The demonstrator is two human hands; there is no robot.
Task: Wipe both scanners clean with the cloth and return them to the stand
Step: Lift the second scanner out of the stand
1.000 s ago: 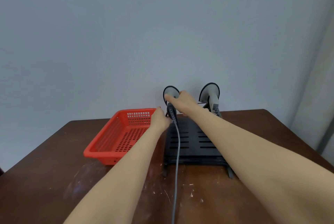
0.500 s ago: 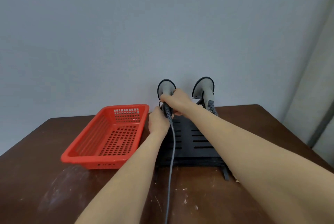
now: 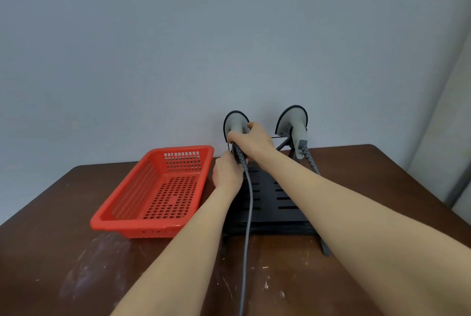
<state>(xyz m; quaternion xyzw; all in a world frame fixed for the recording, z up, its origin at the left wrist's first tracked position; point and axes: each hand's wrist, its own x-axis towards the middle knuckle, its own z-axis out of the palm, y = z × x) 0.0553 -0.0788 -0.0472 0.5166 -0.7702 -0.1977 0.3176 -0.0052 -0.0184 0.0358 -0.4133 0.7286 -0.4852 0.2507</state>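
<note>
Two grey scanners stand head-up at the back of a black slotted stand. My right hand grips the handle of the left scanner. My left hand is just below it, fingers at the base of that handle where the grey cable leaves; the exact grip is hidden. The right scanner sits alone in the stand. No cloth is in view.
An empty red perforated basket sits left of the stand on the brown table. The cable runs toward me over the stand's front edge. A grey wall is close behind the stand.
My view has shifted, so the basket and stand sit differently in frame. My left hand has moved from the basket's corner to the base of the left scanner's handle. My right hand keeps its hold.
</note>
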